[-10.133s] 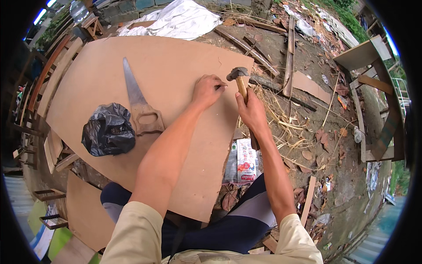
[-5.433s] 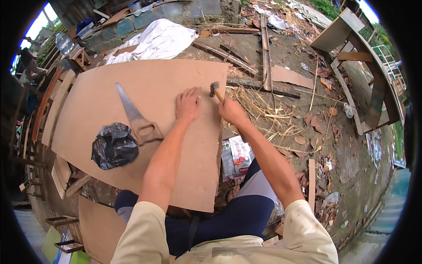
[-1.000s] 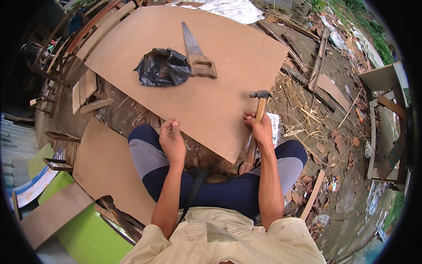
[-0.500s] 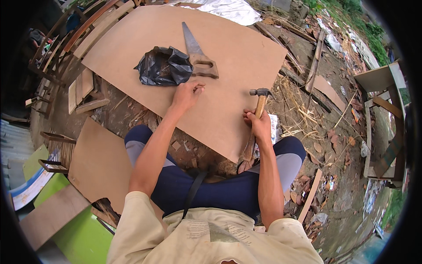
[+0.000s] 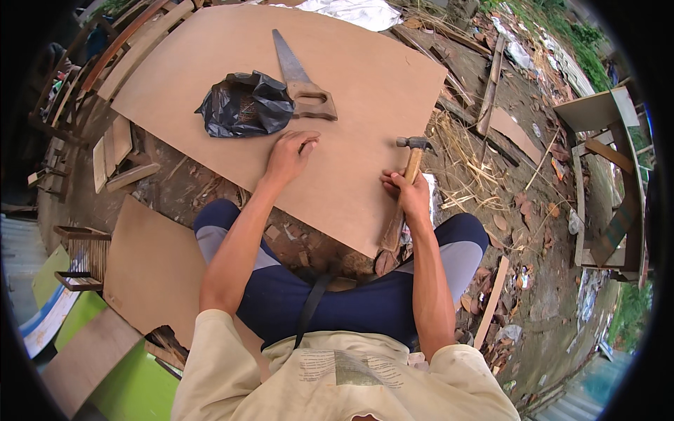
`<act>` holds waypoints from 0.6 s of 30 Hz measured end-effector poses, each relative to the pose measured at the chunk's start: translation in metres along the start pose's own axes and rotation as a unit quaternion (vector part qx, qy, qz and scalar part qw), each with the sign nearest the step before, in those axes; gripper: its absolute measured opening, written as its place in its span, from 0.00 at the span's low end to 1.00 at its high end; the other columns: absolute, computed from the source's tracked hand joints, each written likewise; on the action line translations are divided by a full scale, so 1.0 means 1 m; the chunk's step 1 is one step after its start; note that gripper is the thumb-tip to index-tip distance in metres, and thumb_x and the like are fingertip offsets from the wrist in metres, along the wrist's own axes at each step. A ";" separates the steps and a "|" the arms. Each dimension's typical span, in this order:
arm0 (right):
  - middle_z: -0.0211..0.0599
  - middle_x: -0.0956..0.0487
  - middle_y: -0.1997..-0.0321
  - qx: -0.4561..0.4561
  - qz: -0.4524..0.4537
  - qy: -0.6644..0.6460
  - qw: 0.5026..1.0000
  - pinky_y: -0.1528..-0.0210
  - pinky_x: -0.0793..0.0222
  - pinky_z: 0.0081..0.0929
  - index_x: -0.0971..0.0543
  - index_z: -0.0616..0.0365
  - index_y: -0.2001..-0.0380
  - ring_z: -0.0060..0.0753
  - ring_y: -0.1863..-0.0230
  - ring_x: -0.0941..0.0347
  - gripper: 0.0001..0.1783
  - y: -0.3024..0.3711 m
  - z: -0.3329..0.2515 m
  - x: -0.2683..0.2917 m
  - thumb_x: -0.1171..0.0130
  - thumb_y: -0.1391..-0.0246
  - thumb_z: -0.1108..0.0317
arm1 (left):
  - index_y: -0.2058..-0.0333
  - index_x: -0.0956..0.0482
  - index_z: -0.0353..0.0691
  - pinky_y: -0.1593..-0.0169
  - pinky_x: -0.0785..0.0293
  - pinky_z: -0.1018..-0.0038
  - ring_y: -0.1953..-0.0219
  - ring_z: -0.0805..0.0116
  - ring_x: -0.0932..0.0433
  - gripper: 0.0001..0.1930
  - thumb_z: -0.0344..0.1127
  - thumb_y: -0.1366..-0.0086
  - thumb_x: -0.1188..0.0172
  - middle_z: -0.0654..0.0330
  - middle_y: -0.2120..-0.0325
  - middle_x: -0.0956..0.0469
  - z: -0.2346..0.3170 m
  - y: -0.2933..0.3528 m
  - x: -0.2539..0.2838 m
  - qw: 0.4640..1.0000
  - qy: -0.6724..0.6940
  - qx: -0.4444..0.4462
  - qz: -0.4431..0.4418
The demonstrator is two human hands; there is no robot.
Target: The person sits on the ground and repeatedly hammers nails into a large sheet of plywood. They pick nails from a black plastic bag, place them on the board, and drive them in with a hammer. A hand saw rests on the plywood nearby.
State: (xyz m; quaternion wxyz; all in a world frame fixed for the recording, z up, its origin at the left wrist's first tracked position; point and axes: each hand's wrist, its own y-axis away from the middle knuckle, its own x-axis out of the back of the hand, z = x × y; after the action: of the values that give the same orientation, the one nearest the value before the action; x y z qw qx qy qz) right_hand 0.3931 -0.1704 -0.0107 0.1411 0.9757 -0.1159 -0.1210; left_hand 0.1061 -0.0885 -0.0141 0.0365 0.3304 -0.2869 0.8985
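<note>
Right hand [image 5: 414, 198] closed around the wooden handle of a hammer [image 5: 413, 165], dark metal head up, butt end down by the near corner of the board. Handle is light brown, looks worn, darker toward the butt. Hammer sits over the board's right edge, well apart from the bag. Left hand [image 5: 286, 157] at the board, fingers loosely curled, partly open, just below the bag; can't tell if anything small is pinched in it.

Black plastic bag [image 5: 272, 105]: crumpled, mouth open upward, thin brownish pieces [image 5: 246, 111] inside, too small to identify. Saw [image 5: 292, 68] right beside it, flat on the board, toothed blade pointing away, wooden handle with a grip hole toward the person.

All on a large brown board [image 5: 372, 84], flat, plain face, set cornerwise in front of the bent knees. Second brown sheet [image 5: 151, 256] lower left, next to a slatted wooden rack [image 5: 88, 254]. Straw [image 5: 472, 165] and dry leaves on the ground at right, wooden frame [image 5: 593, 112] farther right. White cloth [image 5: 354, 11] past the board's far edge.
</note>
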 end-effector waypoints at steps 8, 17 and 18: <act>0.55 0.18 0.53 -0.002 0.006 -0.007 1.000 0.52 0.17 0.28 0.30 0.64 0.62 0.42 0.54 0.16 0.05 0.001 0.000 0.002 0.44 0.37 0.77 | 0.55 0.17 0.36 0.53 0.21 0.64 0.57 0.55 0.17 0.10 0.26 0.35 0.38 0.54 0.63 0.14 0.000 -0.002 -0.003 0.999 0.021 0.023 -0.009; 0.55 0.18 0.54 -0.013 0.015 0.002 1.000 0.53 0.17 0.27 0.30 0.65 0.61 0.41 0.54 0.16 0.05 0.001 -0.005 0.000 0.45 0.36 0.77 | 0.55 0.16 0.37 0.46 0.26 0.65 0.54 0.61 0.18 0.10 0.29 0.35 0.36 0.59 0.61 0.12 -0.009 -0.004 -0.001 0.999 0.002 0.004 -0.041; 0.55 0.18 0.54 -0.014 0.016 0.003 1.000 0.53 0.17 0.27 0.30 0.65 0.60 0.41 0.54 0.16 0.05 0.001 -0.005 0.000 0.45 0.36 0.77 | 0.55 0.15 0.37 0.43 0.28 0.65 0.53 0.62 0.18 0.10 0.30 0.35 0.35 0.61 0.61 0.12 -0.009 -0.005 -0.001 0.999 -0.007 -0.006 -0.038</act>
State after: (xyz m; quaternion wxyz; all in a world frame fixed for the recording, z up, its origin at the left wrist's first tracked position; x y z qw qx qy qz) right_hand 0.3942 -0.1700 -0.0056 0.1569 0.9721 -0.1295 -0.1172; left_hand 0.1027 -0.0800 -0.0175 0.0707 0.3474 -0.2797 0.8922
